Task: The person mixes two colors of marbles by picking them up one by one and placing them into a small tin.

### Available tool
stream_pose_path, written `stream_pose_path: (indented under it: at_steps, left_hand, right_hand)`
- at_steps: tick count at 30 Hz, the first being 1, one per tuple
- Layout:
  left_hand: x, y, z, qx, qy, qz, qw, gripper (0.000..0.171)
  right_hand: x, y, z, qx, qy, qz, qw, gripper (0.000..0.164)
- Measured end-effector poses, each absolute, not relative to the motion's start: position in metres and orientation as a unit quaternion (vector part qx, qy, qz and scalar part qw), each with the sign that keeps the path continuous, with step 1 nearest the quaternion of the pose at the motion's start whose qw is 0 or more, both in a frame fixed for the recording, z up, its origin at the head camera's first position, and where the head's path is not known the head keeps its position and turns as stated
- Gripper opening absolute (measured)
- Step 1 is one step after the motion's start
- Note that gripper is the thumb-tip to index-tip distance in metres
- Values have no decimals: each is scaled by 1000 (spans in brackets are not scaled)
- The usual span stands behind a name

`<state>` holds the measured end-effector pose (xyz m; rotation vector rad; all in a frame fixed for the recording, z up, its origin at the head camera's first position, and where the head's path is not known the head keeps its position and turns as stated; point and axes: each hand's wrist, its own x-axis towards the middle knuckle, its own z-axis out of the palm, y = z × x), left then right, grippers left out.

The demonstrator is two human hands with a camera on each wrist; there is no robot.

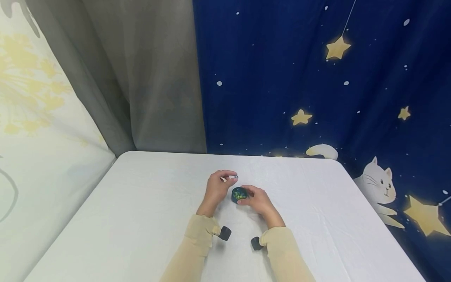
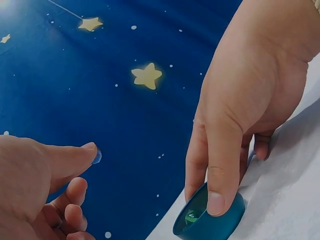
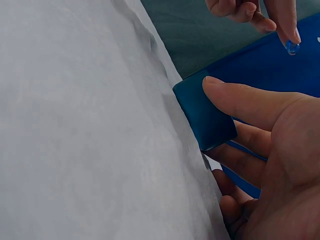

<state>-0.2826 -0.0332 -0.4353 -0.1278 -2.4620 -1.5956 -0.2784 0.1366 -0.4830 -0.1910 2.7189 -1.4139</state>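
Note:
My left hand (image 1: pixel 217 188) pinches a small clear blue marble (image 3: pixel 292 47) between thumb and fingertip, raised a little beyond and to the left of a short round teal cup (image 1: pixel 239 195). Thumb and fingers of my right hand (image 1: pixel 258 200) grip the cup by its sides, low at the white table. Looking into its open top in the head view, I see green and yellow glassy pieces. The left wrist view shows the teal cup (image 2: pixel 220 220) tilted, with a shiny green marble (image 2: pixel 191 216) inside. From the right wrist, only the smooth outer wall of the cup shows.
A white cloth covers the table (image 1: pixel 141 219), whose far edge meets a grey curtain (image 1: pixel 162 78) and a dark blue curtain (image 1: pixel 267 78) with stars and a cat. Black wrist cameras (image 1: pixel 225 233) stick out inward from both beige sleeves (image 1: pixel 289 250).

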Motion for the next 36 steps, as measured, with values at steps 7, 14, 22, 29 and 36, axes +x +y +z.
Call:
stream_pose_path:
  at_steps: [7, 14, 22, 29, 36]
  left_hand:
    - [-282, -31, -437, -52, -839, -532, 98, 19]
    - [-283, -33, -439, -56, -842, -528, 96, 23]
    - [-283, -37, -439, -51, -839, -533, 99, 21]
    - [-283, -39, -439, -41, -840, -532, 96, 21]
    - [-284, -38, -441, -30, -842, -531, 92, 21]
  right_hand:
    - [-277, 137, -482, -58, 888, -454, 40, 56]
    - [-277, 136, -480, -59, 888, -455, 39, 57]
    - [-278, 135, -480, -54, 889, -452, 41, 57]
    - [-278, 134, -481, -57, 888, -454, 42, 56]
    - [-278, 134, -478, -57, 888, -455, 42, 57]
